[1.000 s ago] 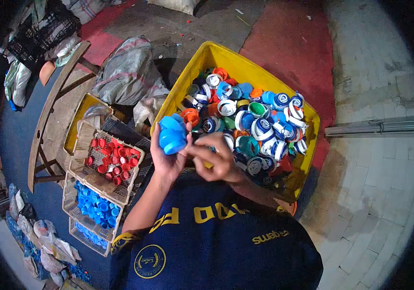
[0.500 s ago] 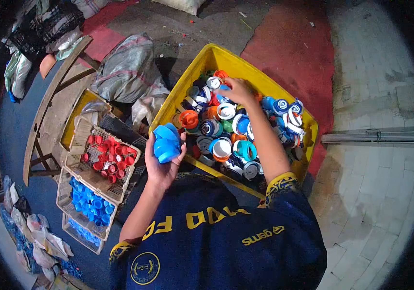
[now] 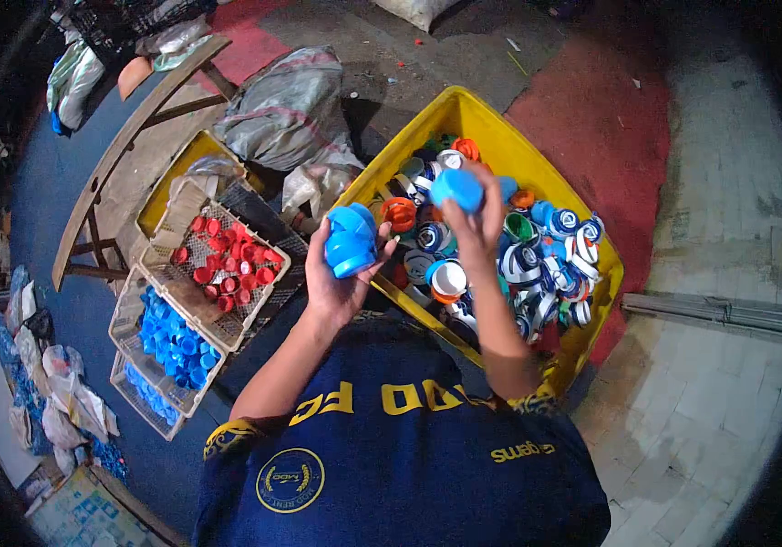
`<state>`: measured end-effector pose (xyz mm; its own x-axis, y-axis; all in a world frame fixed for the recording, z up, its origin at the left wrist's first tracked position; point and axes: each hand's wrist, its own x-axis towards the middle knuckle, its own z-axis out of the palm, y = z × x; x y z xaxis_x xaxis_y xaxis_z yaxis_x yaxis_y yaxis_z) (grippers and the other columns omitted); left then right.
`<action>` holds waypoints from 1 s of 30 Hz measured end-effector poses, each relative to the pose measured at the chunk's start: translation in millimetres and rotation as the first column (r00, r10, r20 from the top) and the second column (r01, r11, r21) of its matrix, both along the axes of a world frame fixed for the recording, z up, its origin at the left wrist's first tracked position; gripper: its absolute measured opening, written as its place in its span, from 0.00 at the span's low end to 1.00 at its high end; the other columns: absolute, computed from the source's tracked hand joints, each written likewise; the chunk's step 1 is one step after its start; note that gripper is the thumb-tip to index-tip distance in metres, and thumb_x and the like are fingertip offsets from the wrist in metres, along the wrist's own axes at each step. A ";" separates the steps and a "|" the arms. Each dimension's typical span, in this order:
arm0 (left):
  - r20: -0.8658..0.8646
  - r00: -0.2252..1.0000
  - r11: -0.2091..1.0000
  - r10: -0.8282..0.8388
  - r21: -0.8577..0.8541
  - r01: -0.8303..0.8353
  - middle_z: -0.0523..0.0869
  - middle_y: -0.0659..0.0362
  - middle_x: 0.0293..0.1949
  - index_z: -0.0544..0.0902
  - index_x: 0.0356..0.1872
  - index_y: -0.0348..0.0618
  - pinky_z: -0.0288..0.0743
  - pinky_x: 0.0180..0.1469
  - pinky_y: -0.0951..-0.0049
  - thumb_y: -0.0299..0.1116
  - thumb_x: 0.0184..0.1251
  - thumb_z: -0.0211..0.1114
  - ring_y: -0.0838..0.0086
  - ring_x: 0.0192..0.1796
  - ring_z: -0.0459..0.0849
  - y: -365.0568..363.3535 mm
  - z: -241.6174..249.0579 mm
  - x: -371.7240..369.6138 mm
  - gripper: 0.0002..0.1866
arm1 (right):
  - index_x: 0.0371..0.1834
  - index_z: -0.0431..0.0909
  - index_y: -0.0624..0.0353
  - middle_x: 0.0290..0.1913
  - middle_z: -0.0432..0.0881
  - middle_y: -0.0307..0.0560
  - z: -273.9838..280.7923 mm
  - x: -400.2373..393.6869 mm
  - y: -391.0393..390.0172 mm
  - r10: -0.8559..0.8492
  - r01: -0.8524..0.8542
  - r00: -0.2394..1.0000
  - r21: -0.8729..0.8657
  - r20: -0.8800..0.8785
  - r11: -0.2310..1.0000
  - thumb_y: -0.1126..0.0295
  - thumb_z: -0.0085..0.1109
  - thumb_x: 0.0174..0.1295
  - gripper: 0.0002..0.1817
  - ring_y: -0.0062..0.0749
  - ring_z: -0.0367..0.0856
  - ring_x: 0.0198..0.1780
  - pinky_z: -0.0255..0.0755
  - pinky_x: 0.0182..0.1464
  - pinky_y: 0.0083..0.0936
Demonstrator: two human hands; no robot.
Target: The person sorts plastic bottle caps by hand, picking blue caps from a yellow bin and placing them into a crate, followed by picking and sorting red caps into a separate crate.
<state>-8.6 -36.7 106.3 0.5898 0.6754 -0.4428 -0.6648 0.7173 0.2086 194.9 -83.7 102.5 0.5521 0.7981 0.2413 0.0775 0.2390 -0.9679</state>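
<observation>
Several blue caps (image 3: 351, 242) rest in my left hand (image 3: 336, 278), its fingers curled round them at the near left edge of the yellow tub (image 3: 537, 150). My right hand (image 3: 477, 214) grips a single light blue cap (image 3: 457, 190) above the tub, slightly blurred. Beneath it lie many mixed caps in white, dark blue, orange, green and teal, such as an orange cap (image 3: 398, 213) and a white cap (image 3: 449, 278). The right hand hides part of the pile.
Left of the tub, a crate of red caps (image 3: 268, 296) stands above a crate of blue caps (image 3: 122, 305), with another crate below. Beyond are a grey sack (image 3: 286, 109), a curved wooden bench (image 3: 117, 150) and plastic bags (image 3: 67, 392). Metal rails (image 3: 710, 312) lie at right.
My right hand has come up from the pile and nearer my left hand, now with a light blue cap in it. The view has shifted, and my left hand still holds its caps.
</observation>
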 end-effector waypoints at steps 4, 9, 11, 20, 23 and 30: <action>-0.064 0.995 0.993 0.081 0.091 -0.075 0.83 0.49 0.56 0.74 0.63 0.41 0.74 0.68 0.52 0.57 0.75 0.56 0.57 0.59 0.82 -8.5 3.7 5.8 0.30 | 0.75 0.61 0.63 0.71 0.67 0.53 9.7 -91.4 -19.7 0.150 -0.150 0.980 0.011 -0.130 0.989 0.59 0.67 0.65 0.38 0.39 0.69 0.69 0.62 0.72 0.38; -0.151 0.980 0.990 0.132 0.065 -0.123 0.84 0.53 0.56 0.76 0.62 0.46 0.73 0.67 0.54 0.58 0.73 0.56 0.60 0.58 0.83 -25.8 6.1 -8.9 0.29 | 0.77 0.56 0.63 0.74 0.62 0.55 -3.6 -127.8 -26.6 0.263 -0.254 0.937 0.067 -0.231 0.965 0.58 0.66 0.65 0.42 0.42 0.64 0.73 0.56 0.75 0.40; -0.166 0.966 0.978 0.198 0.095 -0.184 0.84 0.53 0.56 0.76 0.62 0.46 0.74 0.67 0.54 0.58 0.72 0.58 0.60 0.58 0.83 -34.5 0.8 -16.6 0.29 | 0.77 0.56 0.63 0.75 0.62 0.55 -0.1 -132.2 -31.0 0.281 -0.275 0.931 0.059 -0.231 0.960 0.58 0.66 0.64 0.43 0.43 0.63 0.74 0.55 0.76 0.41; -0.300 0.808 0.859 0.507 0.096 -0.503 0.83 0.54 0.56 0.73 0.64 0.43 0.74 0.66 0.61 0.51 0.71 0.61 0.64 0.58 0.83 -89.3 -9.7 -99.1 0.28 | 0.71 0.63 0.67 0.68 0.70 0.55 -27.4 -209.4 -46.5 0.459 -0.494 0.756 0.052 -0.468 0.868 0.55 0.60 0.63 0.37 0.41 0.67 0.70 0.55 0.75 0.38; -0.325 0.719 0.778 0.615 0.100 -0.620 0.84 0.54 0.56 0.74 0.63 0.43 0.73 0.67 0.60 0.52 0.71 0.60 0.64 0.59 0.83 -105.5 -10.8 -141.5 0.28 | 0.69 0.65 0.66 0.67 0.72 0.53 -33.0 -254.4 -51.8 0.534 -0.589 0.581 0.135 -0.615 0.796 0.61 0.61 0.64 0.33 0.37 0.69 0.69 0.59 0.73 0.35; -0.291 0.542 0.582 0.788 0.065 -0.811 0.86 0.53 0.53 0.78 0.58 0.41 0.73 0.67 0.60 0.51 0.75 0.56 0.63 0.57 0.84 -137.8 -46.8 -277.5 0.24 | 0.67 0.68 0.64 0.62 0.74 0.48 -46.4 -382.3 -57.6 0.656 -0.825 0.471 -0.033 -0.589 0.564 0.66 0.64 0.66 0.29 0.30 0.72 0.62 0.64 0.68 0.28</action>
<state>-286.1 -174.5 59.5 -0.3255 0.7687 -0.5506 -0.8960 -0.0648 0.4393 -187.4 -141.2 56.1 -0.3234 0.9332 -0.1567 -0.4615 -0.3001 -0.8349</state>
